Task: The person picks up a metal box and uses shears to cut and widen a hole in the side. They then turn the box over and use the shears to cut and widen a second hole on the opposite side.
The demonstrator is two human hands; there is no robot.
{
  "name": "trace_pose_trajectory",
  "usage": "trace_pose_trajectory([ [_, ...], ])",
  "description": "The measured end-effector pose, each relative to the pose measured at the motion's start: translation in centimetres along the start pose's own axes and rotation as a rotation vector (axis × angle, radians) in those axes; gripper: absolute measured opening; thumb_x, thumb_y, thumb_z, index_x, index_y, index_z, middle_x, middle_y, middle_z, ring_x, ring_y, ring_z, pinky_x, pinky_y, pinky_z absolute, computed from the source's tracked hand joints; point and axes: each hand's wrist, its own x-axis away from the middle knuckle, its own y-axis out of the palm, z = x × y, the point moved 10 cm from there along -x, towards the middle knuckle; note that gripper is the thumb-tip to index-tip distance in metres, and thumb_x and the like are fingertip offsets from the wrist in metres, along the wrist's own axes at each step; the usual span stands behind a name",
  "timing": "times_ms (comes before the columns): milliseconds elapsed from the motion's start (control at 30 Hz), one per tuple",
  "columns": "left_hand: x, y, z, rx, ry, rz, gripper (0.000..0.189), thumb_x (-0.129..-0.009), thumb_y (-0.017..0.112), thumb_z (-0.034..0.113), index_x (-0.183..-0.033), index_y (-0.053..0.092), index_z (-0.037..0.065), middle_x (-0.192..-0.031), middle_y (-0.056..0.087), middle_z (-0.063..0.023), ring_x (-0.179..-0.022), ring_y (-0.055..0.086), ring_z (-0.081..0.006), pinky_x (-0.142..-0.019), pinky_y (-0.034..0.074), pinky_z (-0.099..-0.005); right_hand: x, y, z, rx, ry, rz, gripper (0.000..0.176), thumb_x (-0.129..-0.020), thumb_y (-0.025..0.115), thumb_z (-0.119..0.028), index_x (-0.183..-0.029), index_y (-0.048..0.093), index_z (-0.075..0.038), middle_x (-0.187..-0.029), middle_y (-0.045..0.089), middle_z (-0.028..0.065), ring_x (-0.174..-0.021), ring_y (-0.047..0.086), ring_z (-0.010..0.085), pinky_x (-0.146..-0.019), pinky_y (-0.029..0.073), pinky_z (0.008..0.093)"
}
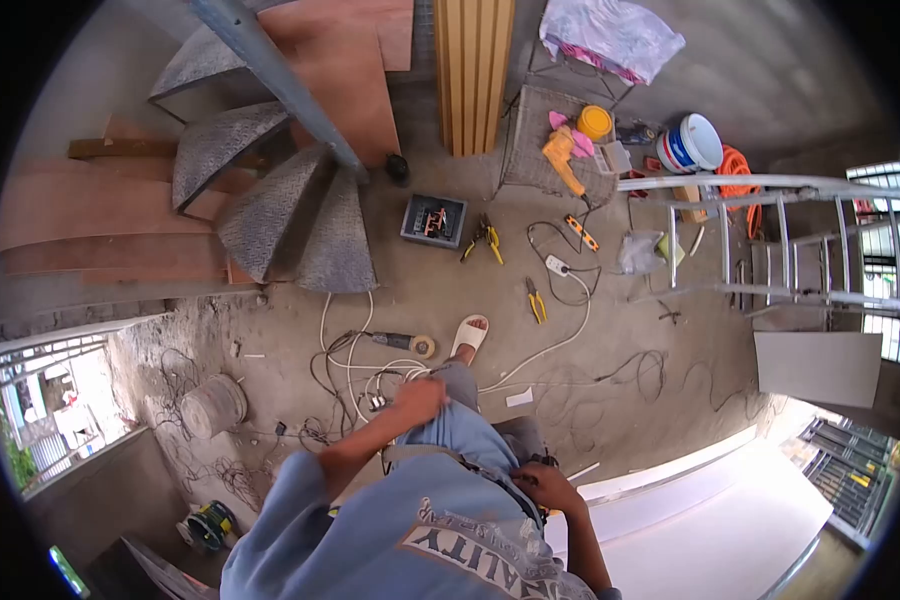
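My left hand (422, 400) is in front of my left thigh, its fingers curled in at the hem of my blue shirt (450, 428). What they hold, if anything, is hard to see. My right hand (552, 488) is at my right hip, fingers bent over a dark item on the tool belt (490, 476); that item is mostly hidden. Just ahead of my left hand, an angle grinder (402, 342) lies on the floor beside my sandalled foot (470, 335). White cables (355, 375) loop next to it.
Yellow-handled pliers (537, 301), a power strip (557, 265) and a grey toolbox (435, 221) lie ahead. Spiral stair treads (340, 240) rise at left. An aluminium ladder (785, 240) spans the right. A bucket (213, 405) and tangled wires are at left; white panels (690, 510) at right.
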Motion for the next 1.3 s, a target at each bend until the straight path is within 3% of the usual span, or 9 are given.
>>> trace_pose_trajectory([
  [67, 1.3, 2.6, 3.1, -0.037, 0.122, -0.203, 0.043, -0.09, 0.061, 0.045, -0.102, 0.065, 0.004, -0.104, 0.067, -0.0177, -0.096, 0.065, -0.0339, -0.088, 0.049, -0.0449, 0.3, -1.0, -0.3, -0.036, 0.005, -0.006, 0.028, -0.084, 0.071, -0.022, -0.106, 0.068, -0.005, -0.094, 0.069, 0.0135, -0.084, 0.069, 0.0242, -0.075, 0.053, 0.0357],
  [200, 0.9, -3.7, 11.4, 0.466, 0.64, 0.099, 0.037, -0.091, 0.06, 0.041, -0.094, 0.066, 0.005, -0.097, 0.068, -0.0155, -0.09, 0.065, -0.0349, -0.082, 0.05, -0.0438, -3.1, -9.0, -1.4, -0.141, 0.212, 0.024, 0.021, -0.085, 0.068, -0.011, -0.104, 0.068, -0.002, -0.094, 0.068, 0.0138, -0.087, 0.067, 0.0252, -0.077, 0.052, 0.0334],
  [267, 2.6, 0.8, 13.3, 0.563, 0.441, -0.638, 0.031, -0.091, 0.059, 0.037, -0.092, 0.066, 0.007, -0.091, 0.067, -0.0144, -0.088, 0.064, -0.034, -0.08, 0.049, -0.0419, -4.2, -10.7, -1.4, -0.079, 0.152, -0.06, 0.02, -0.084, 0.07, -0.01, -0.102, 0.067, -0.002, -0.092, 0.067, 0.0131, -0.088, 0.067, 0.0231, -0.076, 0.052, 0.0325],
  [300, 2.5, 0.7, 13.4, 0.58, 0.43, -0.635, 0.031, -0.091, 0.059, 0.037, -0.092, 0.066, 0.007, -0.091, 0.067, -0.0144, -0.088, 0.064, -0.034, -0.08, 0.049, -0.0419, -4.7, -11.4, -1.0, -0.077, 0.156, -0.079, 0.02, -0.084, 0.07, -0.01, -0.102, 0.067, -0.002, -0.092, 0.067, 0.0131, -0.088, 0.067, 0.0231, -0.076, 0.052, 0.0325],
  [367, 0.8, -3.4, 12.1, 0.473, 0.414, -0.101, 0.027, -0.092, 0.058, 0.034, -0.09, 0.065, 0.008, -0.089, 0.067, -0.0129, -0.088, 0.065, -0.0324, -0.079, 0.049, -0.041, -5.9, -13.2, -2.9, 0.013, -0.142, -0.079, 0.016, -0.083, 0.07, -0.009, -0.098, 0.067, -0.002, -0.092, 0.067, 0.0125, -0.09, 0.066, 0.0247, -0.079, 0.052, 0.0339],
  [500, 0.2, -6.9, 10.0, 0.425, 0.195, 0.195, 0.031, -0.09, 0.062, 0.036, -0.103, 0.067, 0.008, -0.1, 0.067, -0.0143, -0.095, 0.064, -0.0338, -0.085, 0.049, -0.0431, -6.7, -17.2, -3.3, 0.088, -0.216, -0.158, 0.02, -0.074, 0.073, -0.013, -0.092, 0.07, -0.005, -0.099, 0.068, 0.0106, -0.094, 0.063, 0.03, -0.089, 0.048, 0.0392],
  [967, -6.5, -0.7, 6.4, 0.205, -0.004, 0.246, 0.037, -0.084, 0.068, 0.036, -0.11, 0.066, 0.01, -0.113, 0.062, -0.0181, -0.106, 0.06, -0.0364, -0.094, 0.048, -0.0444, -13.2, -23.5, -3.2, 0.166, -0.34, -0.214, 0.034, -0.079, 0.071, -0.027, -0.104, 0.067, -0.003, -0.102, 0.067, 0.0131, -0.096, 0.064, 0.0322, -0.086, 0.05, 0.0379],
  [1167, -22.6, -3.7, 0.9, 0.337, 0.0, 0.216, 0.034, -0.083, 0.068, 0.032, -0.109, 0.066, 0.01, -0.108, 0.064, -0.0169, -0.103, 0.061, -0.0355, -0.089, 0.05, -0.0445, -26.3, -25.7, 8.5, -0.232, -0.086, -0.029, 0.036, -0.08, 0.07, -0.026, -0.107, 0.067, -0.002, -0.088, 0.071, 0.0114, -0.08, 0.069, 0.03, -0.077, 0.054, 0.0377],
  [1300, -36.1, -2.4, -6.2, 0.087, 0.027, 0.284, 0.037, -0.082, 0.07, 0.024, -0.113, 0.063, 0.005, -0.106, 0.066, -0.0173, -0.098, 0.064, -0.0327, -0.088, 0.051, -0.0406, -39.4, -25.9, 21.5, 0.305, 0.152, 0.028, 0.03, -0.078, 0.067, -0.024, -0.098, 0.07, -0.002, -0.089, 0.072, 0.0162, -0.082, 0.071, 0.0308, -0.077, 0.055, 0.0384],
])
